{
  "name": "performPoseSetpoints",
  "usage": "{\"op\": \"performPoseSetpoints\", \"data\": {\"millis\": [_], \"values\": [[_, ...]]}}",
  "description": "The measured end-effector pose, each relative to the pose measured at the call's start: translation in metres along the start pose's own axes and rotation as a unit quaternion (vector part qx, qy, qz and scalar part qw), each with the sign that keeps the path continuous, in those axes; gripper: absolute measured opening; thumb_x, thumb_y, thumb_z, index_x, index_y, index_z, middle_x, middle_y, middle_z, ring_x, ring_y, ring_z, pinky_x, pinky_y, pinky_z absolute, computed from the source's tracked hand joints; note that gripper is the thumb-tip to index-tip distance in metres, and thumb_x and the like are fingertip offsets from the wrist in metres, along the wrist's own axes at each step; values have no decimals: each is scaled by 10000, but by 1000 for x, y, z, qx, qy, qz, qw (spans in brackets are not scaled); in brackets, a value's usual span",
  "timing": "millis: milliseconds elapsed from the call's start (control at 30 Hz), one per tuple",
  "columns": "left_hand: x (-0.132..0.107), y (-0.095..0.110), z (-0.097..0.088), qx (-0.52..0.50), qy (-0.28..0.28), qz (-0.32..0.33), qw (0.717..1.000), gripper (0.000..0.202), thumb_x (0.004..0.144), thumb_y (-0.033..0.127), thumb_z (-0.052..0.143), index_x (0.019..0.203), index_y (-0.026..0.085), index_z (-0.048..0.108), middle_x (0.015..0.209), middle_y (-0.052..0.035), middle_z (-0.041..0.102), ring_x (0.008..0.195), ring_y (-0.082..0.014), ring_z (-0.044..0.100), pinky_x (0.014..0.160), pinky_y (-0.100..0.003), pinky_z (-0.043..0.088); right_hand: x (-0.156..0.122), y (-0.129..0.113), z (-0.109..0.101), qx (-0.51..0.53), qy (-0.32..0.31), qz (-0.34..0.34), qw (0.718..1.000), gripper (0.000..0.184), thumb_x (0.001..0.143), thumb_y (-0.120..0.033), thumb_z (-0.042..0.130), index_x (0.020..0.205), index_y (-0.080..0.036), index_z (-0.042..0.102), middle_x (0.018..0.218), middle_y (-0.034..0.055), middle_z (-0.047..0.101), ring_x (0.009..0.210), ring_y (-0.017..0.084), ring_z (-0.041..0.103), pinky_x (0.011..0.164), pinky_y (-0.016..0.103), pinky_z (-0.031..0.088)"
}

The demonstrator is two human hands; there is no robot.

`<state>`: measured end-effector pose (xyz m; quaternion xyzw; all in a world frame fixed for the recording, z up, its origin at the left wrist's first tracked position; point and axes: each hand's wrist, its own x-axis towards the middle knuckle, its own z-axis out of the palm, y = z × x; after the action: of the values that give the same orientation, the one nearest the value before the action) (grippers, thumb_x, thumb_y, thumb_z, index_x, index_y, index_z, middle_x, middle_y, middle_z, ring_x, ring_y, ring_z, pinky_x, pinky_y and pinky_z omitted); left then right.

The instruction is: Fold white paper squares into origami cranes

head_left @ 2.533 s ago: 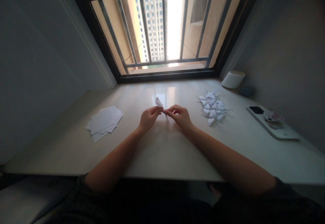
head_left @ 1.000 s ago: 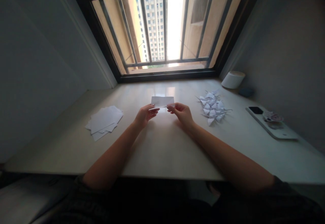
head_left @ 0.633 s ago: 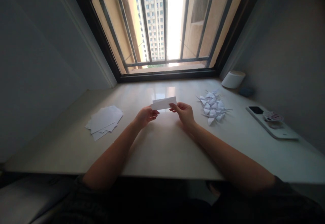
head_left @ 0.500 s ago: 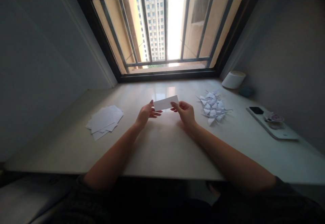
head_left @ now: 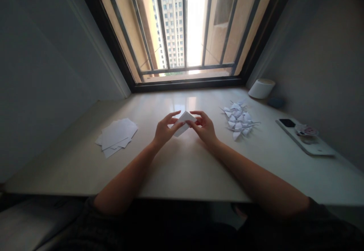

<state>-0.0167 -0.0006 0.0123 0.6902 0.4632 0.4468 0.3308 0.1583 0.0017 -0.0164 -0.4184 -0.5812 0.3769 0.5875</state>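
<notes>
Paper sheet [head_left: 185, 117], white, bent or folded to a peak at its top, sits between both hands above the middle of the white tabletop [head_left: 184, 175]; can't tell if its lower edge touches the surface. Left hand [head_left: 165, 130] grasps it, thumb on the near face, index finger arched up beside the peak. Right hand [head_left: 207, 130] grasps it too, thumb close to the other one, index arched likewise. Other fingers partly hidden.

Progress: held piece looks partway, judging by its plain form against the pointed, narrow-tipped shapes in the folded-paper pile [head_left: 238, 120] on the right. That pile reads as done work: many pieces, overlapping, count unclear. Stack of flat sheets [head_left: 118, 133] on the left looks unworked, lying at odd angles, no hand touching it. Left to do, by the look: more shaping on the held piece, plus those sheets. Phone [head_left: 295, 140] with round attachment [head_left: 309, 130] lies far right; white tapered cylinder [head_left: 261, 89] stands behind the pile.
</notes>
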Motion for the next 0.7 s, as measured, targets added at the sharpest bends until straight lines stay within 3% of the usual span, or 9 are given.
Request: {"op": "performPoseSetpoints", "data": {"millis": [133,267,467,700], "values": [[-1,-1,1,-29,-8,-3,1000,455,769,449,685,1152,205,657,819,-48,733,751,-179,678,713,-272,519,1,0,1,4,4,14,1000,452,695,-512,727,1041,-237,631,692,-4,667,629,158,603,623,294,495],[-1,-1,1,-40,-1,4,999,442,773,449,679,1151,221,672,841,-42,744,754,-176,680,667,-254,510,0,-1,2,3,11,10,1000,439,727,-522,692,1063,-241,665,733,2,669,665,155,608,647,298,509],[0,-6,4,-11,48,-5,999,421,744,438,711,1103,219,713,926,-54,755,803,-198,689,689,-269,515,0,-1,2,30,33,2,999,406,738,-471,701,1061,-226,701,789,23,690,663,151,600,655,308,525],[0,-6,5,7,64,17,998,380,742,411,722,1081,240,720,1011,-48,741,764,-184,676,719,-288,516,0,0,2,30,59,-7,998,377,715,-430,733,1031,-224,732,808,31,718,640,139,585,622,293,503]]}}
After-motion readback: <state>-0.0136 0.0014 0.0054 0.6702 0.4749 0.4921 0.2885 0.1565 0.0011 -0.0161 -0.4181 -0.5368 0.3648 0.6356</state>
